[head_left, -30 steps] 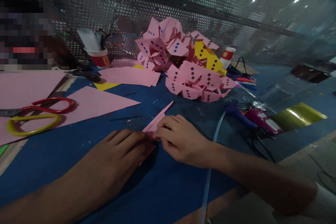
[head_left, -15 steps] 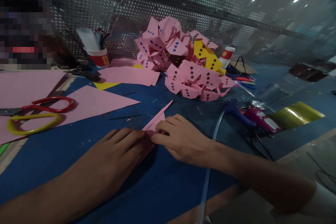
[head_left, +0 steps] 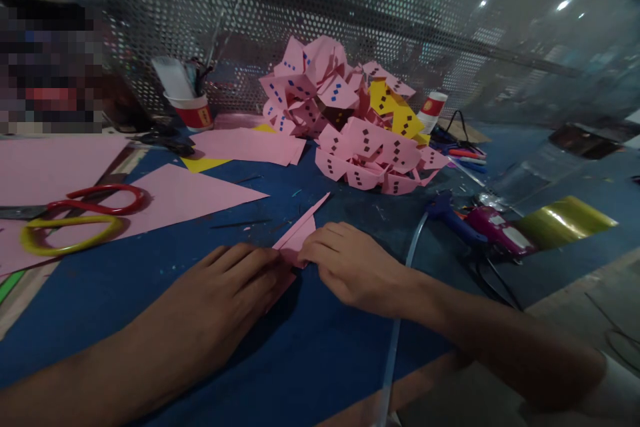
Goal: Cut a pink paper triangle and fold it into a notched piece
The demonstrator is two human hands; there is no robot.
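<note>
Head camera: a white-and-red cup [head_left: 195, 112] stands by the mesh [head_left: 225, 0] at the back, holding a pale, translucent piece [head_left: 173, 78] and some dark, thin items [head_left: 201, 75] whose kind is hard to tell. A second cup [head_left: 433, 108], similar in colour, is behind the marked paper cluster [head_left: 320, 70]; its inside is hidden. At the right is a clear bottle [head_left: 525, 170], its contents unclear. The folded paper [head_left: 297, 237] lies on the blue surface [head_left: 325, 353] between the hands, slanting away toward the right. It is pink and plain, narrow, with a crease along its length and a slim, pointed far end. The left hand [head_left: 240, 280] lies across its near part, palm down, fingers together; the right hand [head_left: 345, 267] has curled fingers touching its right edge. Whether either hand grips it cannot be told.
</note>
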